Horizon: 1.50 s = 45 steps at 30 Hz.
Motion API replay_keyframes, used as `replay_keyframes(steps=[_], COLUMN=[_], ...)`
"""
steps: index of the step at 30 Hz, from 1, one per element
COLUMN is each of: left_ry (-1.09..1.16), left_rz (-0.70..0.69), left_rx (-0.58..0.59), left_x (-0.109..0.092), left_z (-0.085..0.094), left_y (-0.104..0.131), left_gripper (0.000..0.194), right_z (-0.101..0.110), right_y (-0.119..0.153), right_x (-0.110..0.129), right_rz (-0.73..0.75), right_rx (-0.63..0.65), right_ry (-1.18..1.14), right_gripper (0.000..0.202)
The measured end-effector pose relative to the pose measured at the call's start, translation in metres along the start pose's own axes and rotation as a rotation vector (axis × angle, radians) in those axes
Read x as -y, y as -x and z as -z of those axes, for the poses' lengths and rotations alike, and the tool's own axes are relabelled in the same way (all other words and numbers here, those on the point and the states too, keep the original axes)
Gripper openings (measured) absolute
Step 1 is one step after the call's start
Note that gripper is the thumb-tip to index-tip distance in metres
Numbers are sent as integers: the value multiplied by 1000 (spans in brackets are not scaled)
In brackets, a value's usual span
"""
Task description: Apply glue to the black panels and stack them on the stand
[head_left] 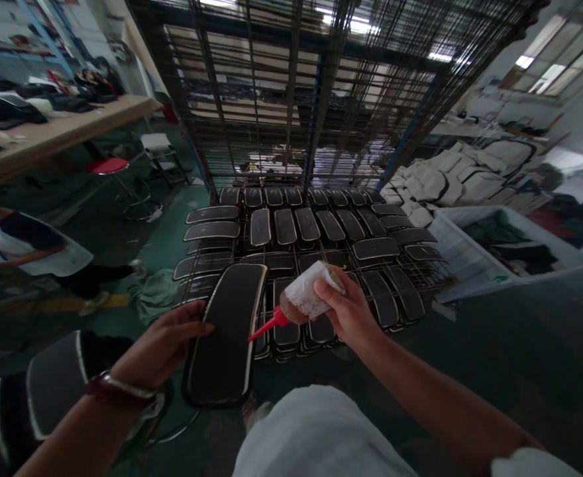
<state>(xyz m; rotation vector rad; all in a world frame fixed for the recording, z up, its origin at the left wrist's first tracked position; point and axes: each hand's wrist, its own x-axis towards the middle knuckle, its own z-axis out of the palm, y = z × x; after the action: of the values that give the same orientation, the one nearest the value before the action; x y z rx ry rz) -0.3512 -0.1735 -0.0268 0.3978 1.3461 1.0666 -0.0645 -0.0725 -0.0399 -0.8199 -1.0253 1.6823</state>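
Note:
A long dark panel (229, 331) with rounded corners and a pale line along its edge is held up by my left hand (179, 334), thumb on its face and fingers behind. My right hand (348, 301) is wrapped round a glue bottle (309, 295) with a white wrapping and a red nozzle. The bottle is tilted down to the left, and its nozzle tip is at the panel's right edge. Beyond my hands, many similar panels (284, 226) lie in rows on wire racks (299, 246).
Tall wire racks (291, 86) lean up behind the panels. At the right stands a white bin (470, 258) with dark cloth, near piled pale pieces (445, 175). More panels (55, 381) sit at lower left. A person (38, 245) sits at the left near a red stool (107, 165).

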Motion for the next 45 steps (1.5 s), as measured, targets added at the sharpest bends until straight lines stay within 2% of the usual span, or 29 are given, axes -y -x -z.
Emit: replay_keyframes(steps=[4,8,15,21,24,27,29,33,37,41,45], left_ry=[-2,16,92,197,231,210,173,123,122,109,114], left_rz=[-13,-13,-38,-36,-41,-62,-86,-84,-62,-67,-65], left_rx=[-26,-53,-152,-206,-247,-248,-215,-119,-104,-93,-79], left_x=[0,0,2,6,8,11,15,28,34,31,25], left_z=[-2,-1,5,8,7,3,-1,-16,-32,-42,-41], left_y=[0,-2,-7,-12,-14,-15,-14,-15,-15,-12,-11], left_gripper=[53,46,29,24,22,24,25,27,29,30,30], right_z=[7,15,17,15,10,3,-1,-7,-14,-18,-14], right_y=[4,7,11,15,17,8,-7,-40,-59,-59,-45], right_x=[-8,-15,-17,-26,-33,-37,-35,-24,-16,-17,-17], right_rz=[66,129,140,121,35,-202,-289,-145,29,135,94], right_rx=[23,46,70,20,-36,-63,-78,-114,-137,-113,-15], right_ry=[70,145,126,99,42,-86,-152,-125,-29,59,82], right_gripper=[39,39,42,44,46,48,52,53,56,55,50])
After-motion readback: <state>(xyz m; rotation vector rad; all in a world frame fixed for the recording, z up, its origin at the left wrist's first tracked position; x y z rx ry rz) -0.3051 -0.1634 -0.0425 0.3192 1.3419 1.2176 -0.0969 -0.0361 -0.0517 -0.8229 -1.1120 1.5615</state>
